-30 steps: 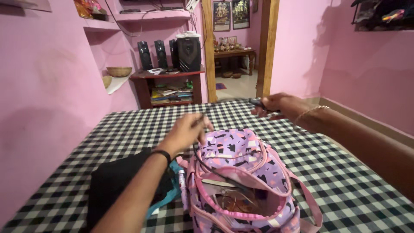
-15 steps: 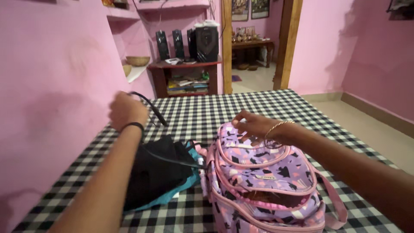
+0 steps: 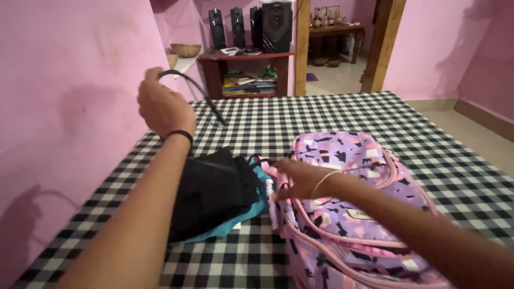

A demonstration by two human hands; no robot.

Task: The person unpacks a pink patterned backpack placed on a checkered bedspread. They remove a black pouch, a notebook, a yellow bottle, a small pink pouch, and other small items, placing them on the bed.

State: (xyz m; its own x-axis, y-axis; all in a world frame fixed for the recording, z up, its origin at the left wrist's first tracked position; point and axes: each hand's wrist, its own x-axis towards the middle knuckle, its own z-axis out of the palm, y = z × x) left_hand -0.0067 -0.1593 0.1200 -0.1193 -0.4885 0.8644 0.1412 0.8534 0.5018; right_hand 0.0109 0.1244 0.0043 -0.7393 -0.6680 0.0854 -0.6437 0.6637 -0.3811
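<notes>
You're in a home, pink walls (image 3: 69,107), checked bed cover (image 3: 321,115), speakers (image 3: 276,24) on a wooden shelf (image 3: 246,56) at twelve o'clock, doorway (image 3: 342,48) at one o'clock.

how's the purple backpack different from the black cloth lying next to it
The backpack is lilac with a dark speckled print and pink trim; the black cloth is plain.
The backpack stands bulky and puffed up; the black cloth lies flat and folded, on something teal.
The right hand rests at the backpack's edge; the black cloth is untouched, the left hand holding a black cord.
Both lie on the checked cover.
</notes>
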